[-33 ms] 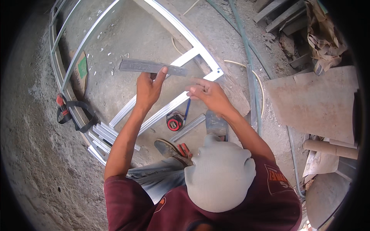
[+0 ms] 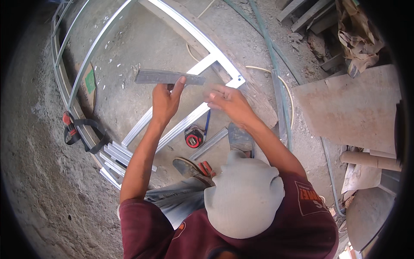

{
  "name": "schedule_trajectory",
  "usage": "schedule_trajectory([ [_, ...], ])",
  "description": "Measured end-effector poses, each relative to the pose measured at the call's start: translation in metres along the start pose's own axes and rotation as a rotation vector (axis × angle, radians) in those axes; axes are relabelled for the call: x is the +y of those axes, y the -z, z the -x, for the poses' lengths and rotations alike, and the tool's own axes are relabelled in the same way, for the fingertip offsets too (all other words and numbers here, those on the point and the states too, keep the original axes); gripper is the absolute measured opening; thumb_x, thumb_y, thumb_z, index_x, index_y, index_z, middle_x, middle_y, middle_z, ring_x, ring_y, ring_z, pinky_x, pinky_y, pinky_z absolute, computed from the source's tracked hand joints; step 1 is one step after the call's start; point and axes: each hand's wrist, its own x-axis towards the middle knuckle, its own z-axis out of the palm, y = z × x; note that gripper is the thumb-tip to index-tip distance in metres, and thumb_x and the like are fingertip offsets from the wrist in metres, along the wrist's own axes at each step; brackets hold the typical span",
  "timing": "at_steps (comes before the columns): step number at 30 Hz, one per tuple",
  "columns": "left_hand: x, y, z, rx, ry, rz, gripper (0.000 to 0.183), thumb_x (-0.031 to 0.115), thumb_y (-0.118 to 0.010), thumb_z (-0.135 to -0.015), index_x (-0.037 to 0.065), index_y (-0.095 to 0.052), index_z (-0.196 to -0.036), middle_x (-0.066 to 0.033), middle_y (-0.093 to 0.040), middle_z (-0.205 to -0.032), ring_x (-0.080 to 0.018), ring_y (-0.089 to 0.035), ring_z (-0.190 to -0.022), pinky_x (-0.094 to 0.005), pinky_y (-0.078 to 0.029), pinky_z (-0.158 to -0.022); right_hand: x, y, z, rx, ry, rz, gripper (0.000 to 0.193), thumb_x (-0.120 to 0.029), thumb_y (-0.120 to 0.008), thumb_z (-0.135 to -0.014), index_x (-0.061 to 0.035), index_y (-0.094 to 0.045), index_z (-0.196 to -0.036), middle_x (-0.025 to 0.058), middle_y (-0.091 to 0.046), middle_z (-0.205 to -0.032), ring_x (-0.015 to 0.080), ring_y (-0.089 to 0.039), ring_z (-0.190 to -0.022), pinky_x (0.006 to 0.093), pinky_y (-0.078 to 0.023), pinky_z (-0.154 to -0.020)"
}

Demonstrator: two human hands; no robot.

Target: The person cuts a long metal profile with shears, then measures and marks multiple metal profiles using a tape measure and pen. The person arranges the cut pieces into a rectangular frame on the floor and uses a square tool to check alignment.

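My left hand (image 2: pixel 167 100) grips a short grey metal channel strip (image 2: pixel 151 77), its thumb on top, holding it roughly level above the floor. Close to the strip's right end is my right hand (image 2: pixel 226 101), fingers stretched toward it and blurred at the tips. No object shows in that hand. Under the hands lies a white metal frame (image 2: pixel 230 69) with a corner and crossbars. A red and black tape measure (image 2: pixel 194 136) rests on the floor beside a blue pen (image 2: pixel 207 121). Another short grey metal strip (image 2: pixel 210 143) lies by my feet.
Red-handled pliers (image 2: pixel 207 168) lie by a shoe. At left are several cut metal strips (image 2: pixel 118 153) and a red-ended tool with a black strap (image 2: pixel 71 125). Long green-grey bars (image 2: pixel 276 64), a pale cable (image 2: pixel 293 103) and a board (image 2: pixel 349 112) lie at right.
My right hand has shifted slightly left, and its fingertips are more blurred. The strip stays in my left hand; the whole view has moved a little.
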Motion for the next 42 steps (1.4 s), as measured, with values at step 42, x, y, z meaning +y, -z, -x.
schedule_trajectory([
  [42,-0.019,-0.064,-0.018,-0.019,-0.325,-0.392,0.033,0.015,-0.071,-0.091,0.0,-0.064,-0.119,-0.0194,-0.066,-0.119,-0.0356,-0.063,-0.11,-0.0422,-0.05,-0.092,0.04,-0.041,-0.107,0.655,0.078,-0.675,0.023,-0.009,-0.045,-0.103,-0.0016,-0.058,-0.121,0.0052,-0.059,-0.1,0.0112,-0.053,-0.085,0.0282,-0.046,-0.073],
])
